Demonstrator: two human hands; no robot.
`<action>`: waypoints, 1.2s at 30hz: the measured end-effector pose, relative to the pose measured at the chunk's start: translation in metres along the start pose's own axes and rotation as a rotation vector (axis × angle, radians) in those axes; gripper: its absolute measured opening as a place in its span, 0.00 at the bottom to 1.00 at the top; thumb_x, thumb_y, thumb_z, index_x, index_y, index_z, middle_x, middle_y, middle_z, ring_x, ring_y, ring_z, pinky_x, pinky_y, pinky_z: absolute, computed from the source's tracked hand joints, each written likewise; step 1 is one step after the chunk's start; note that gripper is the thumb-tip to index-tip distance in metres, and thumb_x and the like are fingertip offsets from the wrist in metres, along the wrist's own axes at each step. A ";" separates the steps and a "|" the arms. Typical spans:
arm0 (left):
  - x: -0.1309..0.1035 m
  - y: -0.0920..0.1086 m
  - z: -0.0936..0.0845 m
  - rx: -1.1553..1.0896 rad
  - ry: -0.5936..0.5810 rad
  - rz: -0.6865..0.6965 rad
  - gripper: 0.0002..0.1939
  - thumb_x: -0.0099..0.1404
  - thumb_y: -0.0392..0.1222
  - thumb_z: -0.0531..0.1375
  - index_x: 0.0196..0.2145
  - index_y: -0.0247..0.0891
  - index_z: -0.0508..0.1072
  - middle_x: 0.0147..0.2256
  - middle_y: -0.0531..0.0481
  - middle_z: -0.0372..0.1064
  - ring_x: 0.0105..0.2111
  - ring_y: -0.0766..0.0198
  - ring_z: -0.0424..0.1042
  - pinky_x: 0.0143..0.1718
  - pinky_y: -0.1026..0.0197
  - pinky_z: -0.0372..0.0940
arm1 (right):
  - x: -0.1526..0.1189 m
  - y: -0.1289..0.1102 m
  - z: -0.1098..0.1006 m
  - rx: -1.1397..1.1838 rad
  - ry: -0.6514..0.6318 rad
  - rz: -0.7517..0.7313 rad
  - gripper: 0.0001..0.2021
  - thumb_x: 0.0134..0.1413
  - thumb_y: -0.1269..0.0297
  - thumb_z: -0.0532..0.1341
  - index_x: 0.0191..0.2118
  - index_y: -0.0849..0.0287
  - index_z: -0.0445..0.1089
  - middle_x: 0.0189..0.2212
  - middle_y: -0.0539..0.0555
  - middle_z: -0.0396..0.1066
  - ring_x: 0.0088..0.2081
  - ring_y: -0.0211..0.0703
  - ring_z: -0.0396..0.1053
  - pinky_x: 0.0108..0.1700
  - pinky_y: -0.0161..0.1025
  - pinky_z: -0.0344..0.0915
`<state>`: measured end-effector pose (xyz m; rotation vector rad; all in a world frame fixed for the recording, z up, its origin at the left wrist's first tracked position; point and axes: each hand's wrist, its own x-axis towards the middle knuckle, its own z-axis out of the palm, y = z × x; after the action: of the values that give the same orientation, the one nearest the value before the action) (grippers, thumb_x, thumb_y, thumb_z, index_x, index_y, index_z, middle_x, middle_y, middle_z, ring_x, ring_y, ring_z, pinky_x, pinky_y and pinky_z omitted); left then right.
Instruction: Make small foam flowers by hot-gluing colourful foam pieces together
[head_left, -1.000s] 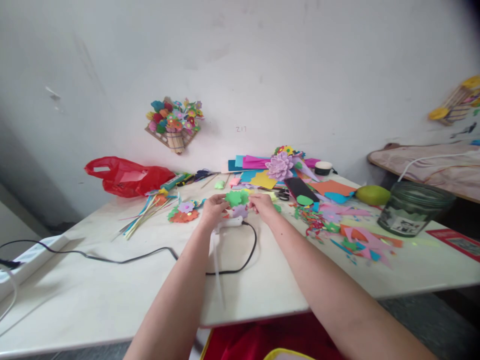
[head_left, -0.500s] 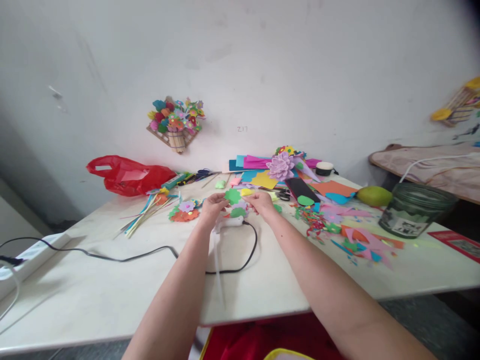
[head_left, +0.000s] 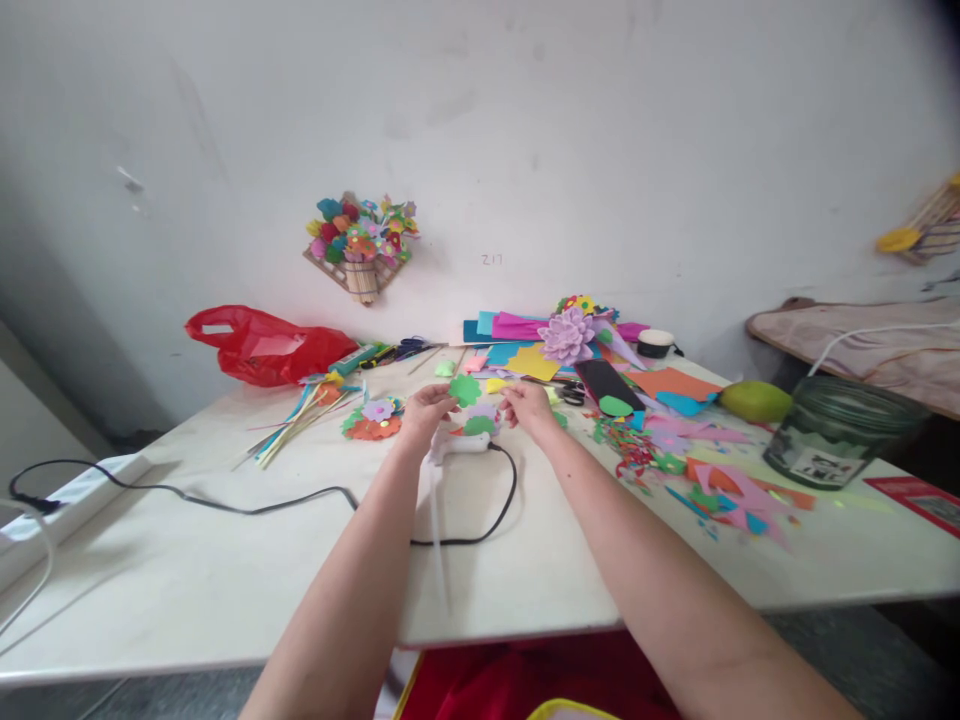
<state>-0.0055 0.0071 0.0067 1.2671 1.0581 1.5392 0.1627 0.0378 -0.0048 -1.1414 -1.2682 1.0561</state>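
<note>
A green scalloped foam cutout [head_left: 466, 390] is pinched between the thumb and fingers of my left hand [head_left: 427, 412]. My right hand [head_left: 526, 408] is just right of it with the fingertips pressed together; whatever they hold, if anything, is too small to make out. A small yellow lump [head_left: 496, 385] shows beside the right fingertips. Below the hands lies a white glue gun [head_left: 466, 443] with a clear glue stick [head_left: 437, 535] and a black cord [head_left: 512, 490]. Another green cutout [head_left: 480, 426] and a lilac piece rest just behind it.
Foam flowers [head_left: 373, 422] and thin strips [head_left: 289, 430] lie left, near a red plastic bag [head_left: 274, 345]. A white power strip [head_left: 71, 515] is at far left. A phone [head_left: 609, 387], scissors [head_left: 571, 392], foam scraps [head_left: 731, 490], a green fruit [head_left: 756, 401] and a glass jar [head_left: 832, 440] stand right.
My right hand has drawn slightly right, away from the green cutout. My left hand keeps its pinch on the cutout. The view has shifted a little.
</note>
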 end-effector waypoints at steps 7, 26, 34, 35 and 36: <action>-0.001 0.000 -0.001 -0.002 0.017 0.007 0.17 0.40 0.39 0.65 0.30 0.32 0.69 0.19 0.53 0.67 0.20 0.68 0.66 0.20 0.67 0.54 | 0.000 0.003 0.001 -0.061 -0.009 -0.097 0.06 0.40 0.68 0.61 0.22 0.61 0.62 0.12 0.44 0.61 0.10 0.28 0.55 0.09 0.26 0.52; -0.002 0.000 -0.002 -0.006 0.028 -0.004 0.18 0.39 0.40 0.65 0.30 0.32 0.69 0.18 0.53 0.67 0.20 0.69 0.66 0.20 0.67 0.54 | -0.005 -0.005 -0.003 -0.022 -0.005 -0.041 0.06 0.42 0.70 0.61 0.21 0.62 0.62 0.12 0.45 0.63 0.11 0.29 0.59 0.11 0.26 0.56; -0.002 -0.001 -0.002 -0.010 0.033 -0.009 0.18 0.38 0.40 0.66 0.30 0.33 0.69 0.18 0.53 0.67 0.20 0.68 0.66 0.21 0.66 0.55 | -0.003 -0.007 -0.003 -0.004 -0.003 0.018 0.05 0.51 0.70 0.55 0.26 0.63 0.63 0.14 0.46 0.65 0.12 0.28 0.60 0.12 0.25 0.58; -0.003 -0.001 -0.003 -0.008 0.030 -0.008 0.18 0.39 0.40 0.65 0.30 0.33 0.69 0.18 0.53 0.67 0.20 0.68 0.66 0.21 0.66 0.55 | -0.004 -0.007 -0.004 -0.012 -0.011 0.007 0.07 0.51 0.68 0.55 0.25 0.63 0.63 0.14 0.46 0.65 0.11 0.29 0.60 0.12 0.25 0.57; -0.003 -0.001 -0.003 -0.006 0.027 -0.006 0.18 0.39 0.40 0.65 0.30 0.33 0.69 0.19 0.53 0.67 0.20 0.68 0.66 0.21 0.66 0.55 | -0.005 -0.007 -0.004 -0.023 -0.017 -0.003 0.08 0.52 0.66 0.55 0.24 0.62 0.62 0.13 0.46 0.64 0.11 0.29 0.60 0.11 0.26 0.57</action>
<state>-0.0077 0.0044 0.0049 1.2415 1.0725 1.5577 0.1666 0.0315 0.0015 -1.1495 -1.2978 1.0541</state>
